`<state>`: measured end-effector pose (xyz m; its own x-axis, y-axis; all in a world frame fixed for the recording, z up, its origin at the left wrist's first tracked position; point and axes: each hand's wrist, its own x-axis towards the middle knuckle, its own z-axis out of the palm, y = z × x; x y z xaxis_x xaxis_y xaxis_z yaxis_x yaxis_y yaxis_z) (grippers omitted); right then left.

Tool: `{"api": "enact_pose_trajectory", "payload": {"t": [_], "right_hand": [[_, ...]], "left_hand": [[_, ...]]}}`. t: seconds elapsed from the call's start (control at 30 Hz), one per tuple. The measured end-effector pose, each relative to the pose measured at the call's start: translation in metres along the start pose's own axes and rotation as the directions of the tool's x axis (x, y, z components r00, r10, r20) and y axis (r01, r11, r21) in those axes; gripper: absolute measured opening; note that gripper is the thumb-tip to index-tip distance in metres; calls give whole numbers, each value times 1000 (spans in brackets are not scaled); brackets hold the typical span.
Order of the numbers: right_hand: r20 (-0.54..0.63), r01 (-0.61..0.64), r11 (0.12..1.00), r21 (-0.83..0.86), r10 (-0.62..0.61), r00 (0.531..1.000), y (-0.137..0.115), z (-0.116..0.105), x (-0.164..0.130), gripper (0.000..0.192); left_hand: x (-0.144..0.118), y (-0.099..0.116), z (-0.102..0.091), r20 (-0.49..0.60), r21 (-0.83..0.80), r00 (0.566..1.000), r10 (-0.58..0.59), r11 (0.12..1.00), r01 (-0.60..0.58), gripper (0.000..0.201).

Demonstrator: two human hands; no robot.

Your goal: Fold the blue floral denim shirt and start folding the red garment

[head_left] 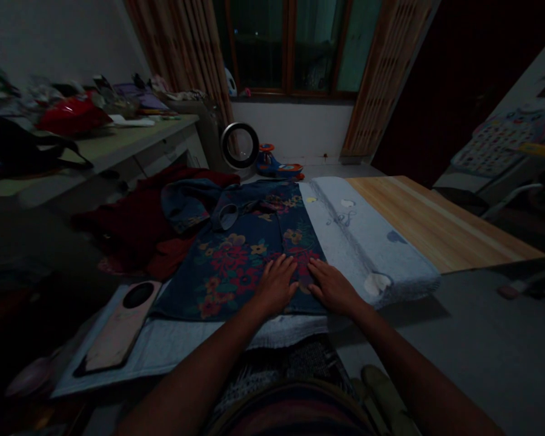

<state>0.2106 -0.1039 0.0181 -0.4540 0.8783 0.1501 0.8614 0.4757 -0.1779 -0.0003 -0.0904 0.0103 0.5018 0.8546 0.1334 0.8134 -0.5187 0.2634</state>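
Observation:
A dark blue garment with red and yellow flowers (236, 260) is spread flat over a pale padded cloth (345, 224). On its lower right part rests my left hand (277, 283), palm down with the fingers stretched out. My right hand (332, 284) lies flat near the garment's right edge, fingers extended. Neither hand grips anything. One sleeve (191, 203) of the garment is bunched at the upper left, with its round cuff (227, 217) turned up. A phone (122, 327) with a large round dark camera area lies left of the garment, on the cloth.
Dark red clothes (127, 221) are heaped beyond the phone. A wooden board (445, 224) extends at the right. At the left stands a cluttered desk (172, 130) with a red bag (75, 115). A blue and orange ride-on toy (277, 165) is by the far wall.

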Motion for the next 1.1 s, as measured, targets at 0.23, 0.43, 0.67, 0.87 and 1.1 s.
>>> {"api": "enact_pose_trajectory", "payload": {"t": [0.23,0.43,0.67,0.87,1.1], "right_hand": [[87,-34,999,3,34,996,3,-29,56,33],[67,114,992,60,-118,991,9,2,136,45],[149,48,999,16,-50,988,36,24,188,50],[76,20,998,-65,-15,997,44,25,213,53],[19,-66,990,-123,69,997,36,24,220,54]], "left_hand": [[0,3,-2,-31,-33,999,-15,999,14,51],[-1,5,-4,-41,-63,999,-21,998,19,51],[-3,4,-5,-30,-84,999,-15,996,12,51],[-2,4,-5,-16,-109,1000,-22,994,20,52],[2,2,-17,57,-185,998,-27,982,37,52]]}}
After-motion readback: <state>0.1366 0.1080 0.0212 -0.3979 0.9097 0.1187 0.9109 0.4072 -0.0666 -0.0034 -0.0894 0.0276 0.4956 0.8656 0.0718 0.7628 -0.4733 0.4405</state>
